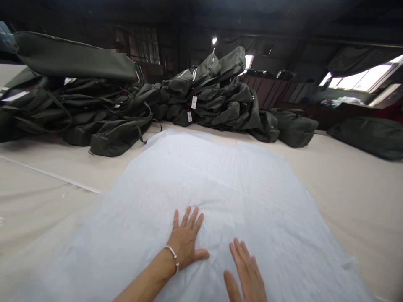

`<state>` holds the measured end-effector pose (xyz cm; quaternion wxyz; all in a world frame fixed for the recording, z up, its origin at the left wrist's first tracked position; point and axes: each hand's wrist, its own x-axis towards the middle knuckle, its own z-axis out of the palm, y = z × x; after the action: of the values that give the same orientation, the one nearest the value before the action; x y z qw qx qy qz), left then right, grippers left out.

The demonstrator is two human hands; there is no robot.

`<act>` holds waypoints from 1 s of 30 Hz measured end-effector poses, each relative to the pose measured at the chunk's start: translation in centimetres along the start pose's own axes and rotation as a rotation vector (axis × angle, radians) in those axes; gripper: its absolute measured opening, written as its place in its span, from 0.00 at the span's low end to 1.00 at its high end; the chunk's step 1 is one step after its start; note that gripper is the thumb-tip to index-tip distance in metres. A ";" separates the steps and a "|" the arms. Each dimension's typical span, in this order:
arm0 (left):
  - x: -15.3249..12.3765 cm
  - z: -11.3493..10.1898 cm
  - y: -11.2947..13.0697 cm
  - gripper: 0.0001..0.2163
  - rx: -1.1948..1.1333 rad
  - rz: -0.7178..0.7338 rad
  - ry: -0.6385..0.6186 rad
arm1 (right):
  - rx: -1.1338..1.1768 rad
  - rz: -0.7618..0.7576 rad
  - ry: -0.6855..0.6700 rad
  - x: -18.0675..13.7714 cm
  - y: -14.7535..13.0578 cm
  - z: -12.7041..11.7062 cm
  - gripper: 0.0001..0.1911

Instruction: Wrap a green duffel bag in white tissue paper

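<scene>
A big pale blue-white sheet (pixel 220 184) lies spread over the beige table (pixel 352 193) in front of me. My left hand (pixel 186 240), with a silver bracelet at the wrist, rests palm down on the sheet, fingers stretched out and spread. Just to its right, my right hand (pixel 245 274) lies flat on the same sheet with its fingers straight and together. Neither hand holds anything.
A heap of dark olive bags (pixel 103 109) with straps fills the far left of the table. A second heap (pixel 217 92) with white tags sits at the far middle. More bags (pixel 292 123) lie at the right. Bright windows (pixel 362 79) show at the back right.
</scene>
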<state>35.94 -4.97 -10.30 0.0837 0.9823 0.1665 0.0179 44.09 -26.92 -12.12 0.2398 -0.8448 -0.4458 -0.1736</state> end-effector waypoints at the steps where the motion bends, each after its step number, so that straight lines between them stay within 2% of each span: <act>1: 0.0 0.0 0.0 0.49 0.003 -0.001 0.004 | 0.014 -0.040 0.004 2.5 -0.1 -0.7 0.28; 4: -0.1 0.0 -0.1 0.48 0.009 0.006 0.003 | -0.015 -0.044 -0.036 9.6 -0.6 -0.3 0.30; 7: -0.1 0.2 -0.2 0.48 0.017 0.012 0.005 | -0.084 -0.003 -0.193 13.3 -0.2 2.6 0.30; 9: -0.2 0.2 -0.2 0.48 0.020 0.016 0.020 | -0.120 0.017 -0.266 13.7 0.3 4.6 0.30; 12: -0.2 -0.2 0.0 0.49 0.014 0.016 0.031 | -0.159 0.022 -0.279 12.9 0.9 6.0 0.30; 15: 0.1 -1.4 0.8 0.49 0.009 0.040 0.057 | -0.180 0.020 -0.294 12.5 1.0 5.9 0.30; 17: 0.6 -2.3 1.7 0.45 0.008 0.110 0.086 | -0.188 0.016 -0.308 12.6 1.0 5.7 0.30; 19: 1.1 -2.8 2.8 0.38 -0.008 0.164 0.054 | -0.189 0.013 -0.329 12.7 0.9 5.5 0.29; 22: 1.7 -2.5 4.0 0.33 -0.028 0.127 -0.030 | -0.169 0.020 -0.347 12.8 0.9 5.5 0.29; 25: 2.0 -2.0 4.4 0.31 -0.009 0.084 -0.040 | -0.130 0.029 -0.341 12.9 0.9 5.3 0.29; 30: 2.1 -2.3 4.4 0.35 0.013 0.054 -0.054 | -0.058 0.098 -0.380 13.6 1.1 4.9 0.28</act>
<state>39.22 -8.04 -7.28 0.0812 0.9871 0.1377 -0.0074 52.81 -15.62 -9.59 0.1351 -0.8896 -0.4362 -0.0119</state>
